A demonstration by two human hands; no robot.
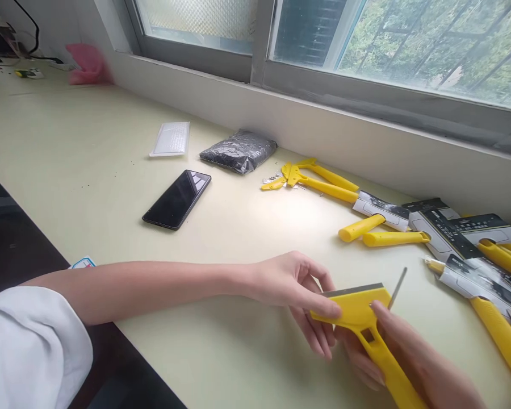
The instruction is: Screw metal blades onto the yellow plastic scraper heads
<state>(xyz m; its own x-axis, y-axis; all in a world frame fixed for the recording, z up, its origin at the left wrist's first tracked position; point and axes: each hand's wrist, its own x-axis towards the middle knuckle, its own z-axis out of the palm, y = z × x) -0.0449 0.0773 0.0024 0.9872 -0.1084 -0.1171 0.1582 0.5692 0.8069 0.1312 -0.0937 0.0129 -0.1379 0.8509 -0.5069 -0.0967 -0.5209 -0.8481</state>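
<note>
Here we hold the yellow scraper [360, 309] over the table [89, 119] | our left hand [296, 289] pinches its head, our right hand [426, 355] clamps near its neck | probably light, stiff, slightly slippery; we'd best grip its handle [392, 372]

passage: between phone [176, 199] and packaged scrapers [381, 210] | near-right obstacle: held scraper [360, 307]

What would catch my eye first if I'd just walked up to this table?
Probably the bright yellow tool, held at the lower right by the left hand and the right hand. Next come the yellow handles and printed sleeves cluttering the right side of the table. The black phone, left of centre, stands out dark against it.
</note>
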